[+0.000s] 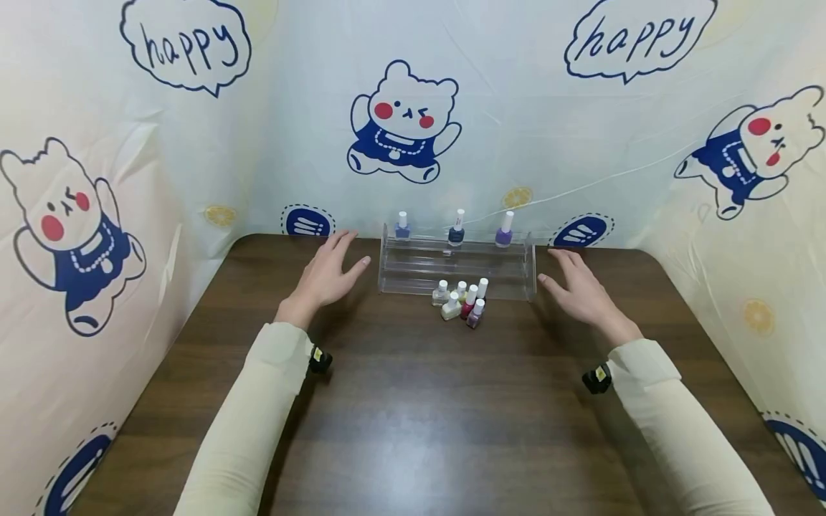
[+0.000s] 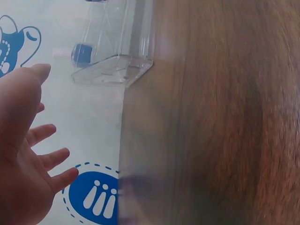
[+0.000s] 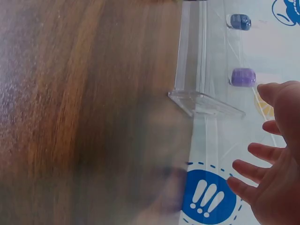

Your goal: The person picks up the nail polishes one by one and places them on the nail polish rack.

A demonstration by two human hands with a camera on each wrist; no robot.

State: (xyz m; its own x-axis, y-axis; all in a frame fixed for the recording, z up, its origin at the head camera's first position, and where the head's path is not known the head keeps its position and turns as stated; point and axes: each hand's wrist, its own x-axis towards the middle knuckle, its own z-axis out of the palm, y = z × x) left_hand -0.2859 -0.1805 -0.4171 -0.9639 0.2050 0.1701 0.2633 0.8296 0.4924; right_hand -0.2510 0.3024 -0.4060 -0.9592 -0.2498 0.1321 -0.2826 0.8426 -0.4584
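Note:
A clear stepped rack (image 1: pixel 419 269) stands at the back of the table. On its top tier are a light blue nail polish bottle (image 1: pixel 403 228), a dark blue one (image 1: pixel 456 231) and a purple one (image 1: pixel 504 232). Several more bottles, among them a red one (image 1: pixel 468 304) and a mauve one (image 1: pixel 475 315), cluster at the rack's front. My left hand (image 1: pixel 328 276), fingers spread, is beside the rack's left end and holds nothing. Off the right end, my right hand (image 1: pixel 578 292) is likewise spread, with nothing in it. Both wrist views show the palms facing the rack's end panels.
Behind the rack hangs a pale printed cloth (image 1: pixel 490 143), which also runs along both sides of the brown wooden table (image 1: pixel 413 401). Each wrist carries a small black camera, one at the left cuff (image 1: pixel 319 360) and one at the right (image 1: pixel 596 379).

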